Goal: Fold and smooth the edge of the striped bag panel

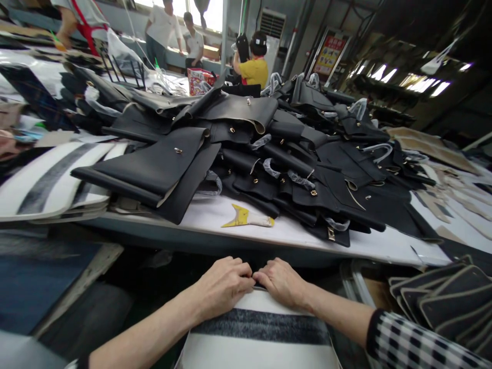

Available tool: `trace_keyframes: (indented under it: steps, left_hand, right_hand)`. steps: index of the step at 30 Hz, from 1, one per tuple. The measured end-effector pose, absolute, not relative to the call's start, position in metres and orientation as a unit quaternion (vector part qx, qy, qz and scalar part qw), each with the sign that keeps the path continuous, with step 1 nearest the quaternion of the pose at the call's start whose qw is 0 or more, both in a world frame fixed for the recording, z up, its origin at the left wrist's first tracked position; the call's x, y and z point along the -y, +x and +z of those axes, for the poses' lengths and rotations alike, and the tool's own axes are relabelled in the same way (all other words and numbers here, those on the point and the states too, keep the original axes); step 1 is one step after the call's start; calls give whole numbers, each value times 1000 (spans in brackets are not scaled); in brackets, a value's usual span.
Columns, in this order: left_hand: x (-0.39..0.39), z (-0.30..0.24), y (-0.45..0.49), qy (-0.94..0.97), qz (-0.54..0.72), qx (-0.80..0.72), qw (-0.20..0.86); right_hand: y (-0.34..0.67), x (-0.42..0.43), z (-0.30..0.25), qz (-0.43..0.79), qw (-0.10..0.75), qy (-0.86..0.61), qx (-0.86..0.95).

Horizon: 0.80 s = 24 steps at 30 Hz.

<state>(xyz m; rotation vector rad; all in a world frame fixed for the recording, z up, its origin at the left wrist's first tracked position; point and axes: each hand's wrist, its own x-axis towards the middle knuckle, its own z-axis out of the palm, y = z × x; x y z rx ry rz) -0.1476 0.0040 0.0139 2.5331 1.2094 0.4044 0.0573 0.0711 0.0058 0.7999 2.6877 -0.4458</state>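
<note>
Striped panel [261, 328], below and b/w L hand [226, 287] and R hand [282, 287], gripped at far edge by both, curled close together. Apparently mid-work at edge (amt. done or left unclear). Beyond L hand, leftward: similar panels [54, 174], stacked; straight ahead: black clasped pieces [246, 158], heaped.

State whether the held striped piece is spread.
Spread: the striped piece shows its broad face; left hand and right hand partly hide its edge.
</note>
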Motion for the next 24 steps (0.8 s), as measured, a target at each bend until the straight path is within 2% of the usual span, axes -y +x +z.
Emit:
trace_keyframes:
  steps: [3, 8, 12, 18, 24]
  left_hand:
    - [-3, 19, -149, 842, 154, -468, 219]
    - [0, 17, -170, 715, 211, -543, 387]
    - [7, -2, -186, 644, 282, -525, 479]
    - [14, -16, -188, 620, 330, -509, 497]
    - [15, -11, -191, 637, 321, -499, 493]
  right_hand:
    - [56, -71, 7, -154, 155, 245, -945]
    - [55, -73, 8, -162, 161, 216, -949]
    - [54, -73, 10, -176, 161, 204, -949]
    - [41, -69, 4, -188, 151, 231, -943]
    - [21, -63, 2, -187, 133, 247, -941]
